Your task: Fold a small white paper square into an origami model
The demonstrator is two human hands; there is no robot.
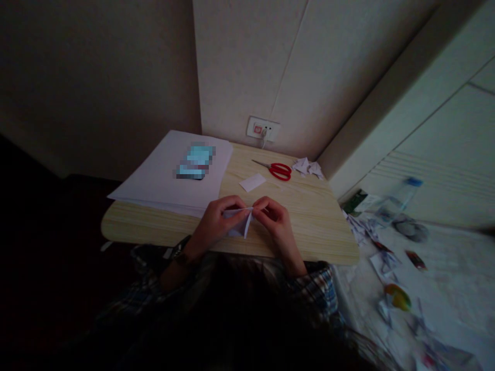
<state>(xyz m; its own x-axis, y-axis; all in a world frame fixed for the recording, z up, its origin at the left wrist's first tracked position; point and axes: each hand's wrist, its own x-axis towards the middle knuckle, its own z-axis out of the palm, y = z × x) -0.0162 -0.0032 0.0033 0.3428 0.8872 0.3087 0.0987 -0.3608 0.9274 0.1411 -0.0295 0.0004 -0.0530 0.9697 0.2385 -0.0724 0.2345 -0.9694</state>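
Folded paper (242, 228) is held over the near part of the bench (317, 226), about midway along it; we cannot tell whether it touches the surface. We find the left hand (215, 221) gripping it between thumb and fingers from the left, and the right hand (274, 219) pinching its far right corner.

We judge it very light, crisp at the creases, pliable between them, hardly slippery, and liable to crumple or tear if pulled. We would take it by the creased edges, in a fingertip pinch.

Its far edge runs left to right; a pale edge descends from the right-hand pinch to a tip pointing near and slightly left. The long axis appears left to right, though the left hand covers part.

Beyond, we note a paper slip (252, 182), then scissors (273, 168) pointing left, with folded pieces (303, 165) at far right.
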